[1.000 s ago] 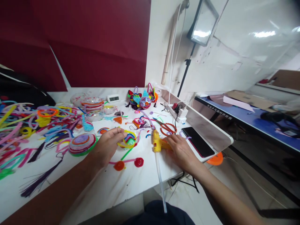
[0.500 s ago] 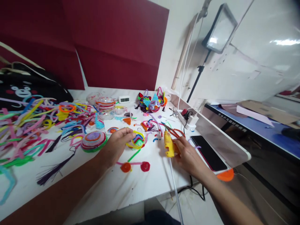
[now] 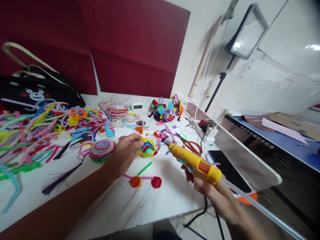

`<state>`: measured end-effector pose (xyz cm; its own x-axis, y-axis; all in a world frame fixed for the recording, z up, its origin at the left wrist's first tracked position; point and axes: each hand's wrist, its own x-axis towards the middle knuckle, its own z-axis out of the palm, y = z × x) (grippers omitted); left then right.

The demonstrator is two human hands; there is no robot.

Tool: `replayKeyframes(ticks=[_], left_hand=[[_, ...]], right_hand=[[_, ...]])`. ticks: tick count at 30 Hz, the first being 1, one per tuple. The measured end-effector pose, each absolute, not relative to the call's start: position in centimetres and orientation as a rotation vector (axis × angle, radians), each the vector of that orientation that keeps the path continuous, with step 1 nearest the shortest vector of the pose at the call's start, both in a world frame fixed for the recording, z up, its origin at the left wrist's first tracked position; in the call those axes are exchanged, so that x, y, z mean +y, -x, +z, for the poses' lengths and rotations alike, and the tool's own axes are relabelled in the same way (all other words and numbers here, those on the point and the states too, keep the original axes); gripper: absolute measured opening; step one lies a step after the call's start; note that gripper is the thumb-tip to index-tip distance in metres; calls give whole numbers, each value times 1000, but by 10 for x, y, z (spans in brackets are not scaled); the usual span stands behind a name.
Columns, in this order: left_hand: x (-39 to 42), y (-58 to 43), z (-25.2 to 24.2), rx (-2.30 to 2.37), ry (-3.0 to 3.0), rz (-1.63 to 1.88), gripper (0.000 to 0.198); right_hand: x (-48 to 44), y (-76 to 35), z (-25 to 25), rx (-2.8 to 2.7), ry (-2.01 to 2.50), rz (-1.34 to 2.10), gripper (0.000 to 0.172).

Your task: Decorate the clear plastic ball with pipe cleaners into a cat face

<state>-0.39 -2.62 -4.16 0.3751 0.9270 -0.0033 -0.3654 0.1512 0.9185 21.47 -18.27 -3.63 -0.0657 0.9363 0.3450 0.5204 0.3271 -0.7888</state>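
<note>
Between the thumb and fingers of my left hand (image 3: 128, 150) is a small round pipe-cleaner piece (image 3: 147, 147), yellow at the rim with blue, purple and green curves inside. My right hand (image 3: 212, 190) is wrapped round a yellow hot glue gun (image 3: 196, 163), whose nozzle points left toward that piece without touching it. A clear glue stick (image 3: 262, 211) sticks out of the gun's back. Below the left hand, a pink pipe cleaner with an orange coil (image 3: 135, 181) and a red coil (image 3: 156, 182) lies on the white table, near a short green stem (image 3: 144, 169).
Loose pipe cleaners (image 3: 30, 133) heap up at the left, beside a layered round coil (image 3: 102, 150) and a purple tassel (image 3: 62, 176). Orange-handled scissors (image 3: 191, 146), a phone (image 3: 228, 170) and a power strip (image 3: 206, 131) lie right. Finished colourful ornaments (image 3: 167, 110) stand at the back.
My right hand has lifted the glue gun off the table and turned its nozzle leftward toward the round piece. The left hand keeps its hold. The camera view has shifted slightly.
</note>
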Motion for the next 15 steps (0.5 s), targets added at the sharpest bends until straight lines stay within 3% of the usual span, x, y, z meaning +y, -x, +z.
replayKeyframes(ticks=[8,15], left_hand=[[-27,8,-47,688,-1066,1023,27],[-30,7,-46,666,-1104,1039,24]], right_hand=[[-182,-202,-28,-1744,1260,569,8],[-180,-203,-27,-1763,1291,589,14]])
